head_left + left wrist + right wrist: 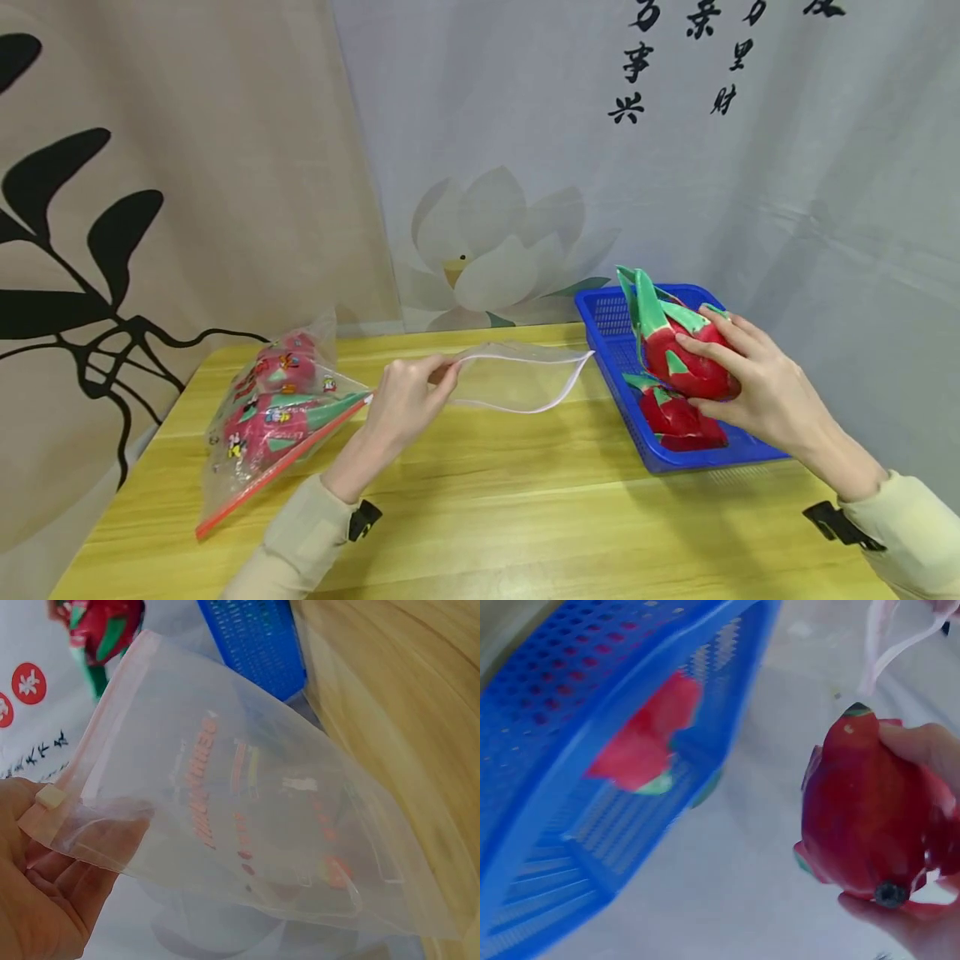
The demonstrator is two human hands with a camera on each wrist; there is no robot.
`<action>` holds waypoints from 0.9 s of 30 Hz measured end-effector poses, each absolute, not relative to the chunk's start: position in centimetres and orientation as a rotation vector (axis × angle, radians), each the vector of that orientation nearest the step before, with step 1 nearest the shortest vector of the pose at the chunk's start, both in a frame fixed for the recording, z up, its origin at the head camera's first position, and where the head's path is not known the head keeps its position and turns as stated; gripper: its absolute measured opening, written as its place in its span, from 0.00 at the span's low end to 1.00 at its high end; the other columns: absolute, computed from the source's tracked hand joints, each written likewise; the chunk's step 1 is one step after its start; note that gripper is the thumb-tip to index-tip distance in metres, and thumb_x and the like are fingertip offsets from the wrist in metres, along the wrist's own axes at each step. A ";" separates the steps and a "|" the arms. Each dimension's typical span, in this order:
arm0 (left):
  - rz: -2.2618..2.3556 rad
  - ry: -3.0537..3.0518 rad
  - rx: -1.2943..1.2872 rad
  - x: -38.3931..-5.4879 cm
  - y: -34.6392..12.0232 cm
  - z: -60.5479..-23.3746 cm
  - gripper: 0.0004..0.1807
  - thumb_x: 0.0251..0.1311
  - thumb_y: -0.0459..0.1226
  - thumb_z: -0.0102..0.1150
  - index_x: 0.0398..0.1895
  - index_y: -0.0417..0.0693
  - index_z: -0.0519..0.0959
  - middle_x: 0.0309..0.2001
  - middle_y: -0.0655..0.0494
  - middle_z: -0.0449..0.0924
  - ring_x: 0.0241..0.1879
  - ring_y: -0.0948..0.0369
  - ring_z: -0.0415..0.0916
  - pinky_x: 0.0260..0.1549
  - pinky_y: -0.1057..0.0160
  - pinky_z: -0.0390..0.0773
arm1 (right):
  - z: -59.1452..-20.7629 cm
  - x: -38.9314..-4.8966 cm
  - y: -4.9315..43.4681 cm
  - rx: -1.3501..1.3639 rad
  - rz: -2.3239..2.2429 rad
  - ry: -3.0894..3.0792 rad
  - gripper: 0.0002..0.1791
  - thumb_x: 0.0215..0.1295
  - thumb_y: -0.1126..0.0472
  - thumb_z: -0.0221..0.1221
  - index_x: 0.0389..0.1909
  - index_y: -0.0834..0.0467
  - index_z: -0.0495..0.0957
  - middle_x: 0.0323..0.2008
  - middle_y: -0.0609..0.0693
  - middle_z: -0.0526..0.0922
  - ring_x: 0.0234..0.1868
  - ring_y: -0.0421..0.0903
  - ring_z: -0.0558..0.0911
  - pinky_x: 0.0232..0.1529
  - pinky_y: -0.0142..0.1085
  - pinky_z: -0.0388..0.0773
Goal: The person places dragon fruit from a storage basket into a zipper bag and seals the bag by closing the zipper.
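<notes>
My left hand (411,392) pinches one top corner of a clear zip bag (517,379), near its small white slider (50,796). In the head view the bag's mouth gapes, and the bag holds nothing. My right hand (757,387) grips a red dragon fruit (686,358) with green leaf tips, held up over the blue basket (611,367). The right wrist view shows this fruit (870,810) between thumb and fingers, its dark stem end toward the camera. A second dragon fruit (678,421) lies inside the basket.
At the left of the wooden table (480,517) lies a filled clear bag (281,408) with an orange zip edge, dragon fruits inside. A printed curtain (495,125) hangs behind the table.
</notes>
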State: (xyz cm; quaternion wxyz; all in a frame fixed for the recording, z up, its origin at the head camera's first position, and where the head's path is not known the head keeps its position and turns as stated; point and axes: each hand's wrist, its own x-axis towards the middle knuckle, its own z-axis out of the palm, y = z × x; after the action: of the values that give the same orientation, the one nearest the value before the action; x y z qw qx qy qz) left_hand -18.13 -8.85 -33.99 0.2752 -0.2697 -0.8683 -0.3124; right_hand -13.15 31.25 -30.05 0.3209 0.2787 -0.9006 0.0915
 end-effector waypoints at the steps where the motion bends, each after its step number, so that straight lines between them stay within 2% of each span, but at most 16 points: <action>1: -0.843 -2.332 -0.719 -18.1 -8.9 -33.9 0.07 0.60 0.34 0.59 0.34 0.40 0.85 0.27 0.50 0.87 0.20 0.63 0.81 0.12 0.77 0.65 | -29.9 -13.0 30.8 0.775 0.235 -2.336 0.34 0.58 0.30 0.51 0.57 0.48 0.77 0.66 0.59 0.68 0.61 0.70 0.67 0.30 0.62 0.79; 2: -0.845 -2.333 -0.712 -18.1 -8.9 -33.8 0.07 0.60 0.34 0.59 0.33 0.40 0.85 0.26 0.50 0.87 0.20 0.63 0.81 0.13 0.77 0.67 | -29.7 -12.9 30.3 0.816 0.224 -2.305 0.35 0.61 0.29 0.43 0.57 0.48 0.77 0.68 0.58 0.67 0.63 0.68 0.67 0.29 0.59 0.80; 8: -0.858 -2.328 -0.676 -18.2 -8.9 -33.5 0.06 0.60 0.33 0.60 0.30 0.41 0.85 0.25 0.50 0.86 0.22 0.61 0.82 0.19 0.69 0.78 | -29.0 -11.6 27.2 1.005 0.165 -2.155 0.28 0.68 0.36 0.42 0.53 0.47 0.79 0.67 0.57 0.69 0.69 0.59 0.65 0.22 0.48 0.82; 13: -0.867 -2.313 -0.668 -18.4 -9.0 -33.7 0.06 0.59 0.33 0.61 0.29 0.39 0.85 0.25 0.50 0.87 0.24 0.60 0.84 0.23 0.65 0.82 | -28.5 -10.7 25.0 1.102 0.128 -2.149 0.23 0.68 0.41 0.44 0.54 0.45 0.79 0.65 0.58 0.70 0.67 0.61 0.67 0.26 0.47 0.83; 15: -0.867 -2.309 -0.668 -18.4 -9.0 -33.7 0.06 0.58 0.33 0.61 0.29 0.39 0.85 0.25 0.50 0.87 0.24 0.60 0.84 0.23 0.65 0.82 | -28.6 -10.5 24.3 1.140 0.106 -2.161 0.20 0.63 0.47 0.54 0.55 0.43 0.78 0.65 0.59 0.70 0.67 0.61 0.67 0.27 0.46 0.83; 16: -0.869 -2.310 -0.668 -18.4 -8.9 -33.7 0.06 0.59 0.33 0.60 0.29 0.39 0.85 0.25 0.50 0.86 0.23 0.60 0.84 0.23 0.65 0.82 | -28.6 -10.5 24.0 1.160 0.093 -2.161 0.22 0.58 0.50 0.59 0.56 0.42 0.77 0.65 0.59 0.70 0.66 0.61 0.67 0.27 0.45 0.83; 20: -0.880 -2.313 -0.662 -18.3 -8.9 -33.6 0.07 0.59 0.33 0.60 0.29 0.39 0.85 0.24 0.50 0.86 0.22 0.61 0.83 0.22 0.66 0.81 | -29.1 -10.6 22.9 1.215 0.031 -2.161 0.42 0.32 0.59 0.73 0.58 0.41 0.75 0.65 0.58 0.70 0.65 0.62 0.68 0.25 0.43 0.82; 23: -0.901 -2.312 -0.658 -18.2 -8.7 -33.4 0.07 0.60 0.33 0.59 0.30 0.38 0.85 0.25 0.49 0.86 0.23 0.60 0.84 0.23 0.66 0.82 | -29.4 -10.7 22.2 1.241 0.000 -2.152 0.45 0.29 0.60 0.75 0.58 0.41 0.75 0.64 0.58 0.71 0.63 0.62 0.69 0.24 0.43 0.82; 27: -0.941 -2.296 -0.652 -18.2 -8.6 -33.3 0.08 0.60 0.32 0.58 0.31 0.37 0.85 0.26 0.48 0.87 0.24 0.58 0.85 0.25 0.65 0.83 | -30.0 -10.8 21.4 1.267 -0.012 -2.172 0.45 0.29 0.63 0.73 0.58 0.41 0.75 0.63 0.57 0.72 0.63 0.63 0.69 0.21 0.38 0.80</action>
State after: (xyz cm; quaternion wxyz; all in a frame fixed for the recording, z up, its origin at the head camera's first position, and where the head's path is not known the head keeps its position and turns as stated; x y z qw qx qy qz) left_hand -18.19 -8.65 -33.31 0.2842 -0.2436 -0.8580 -0.3518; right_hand -10.85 21.38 -29.96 0.3086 0.4793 -0.8216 -0.0044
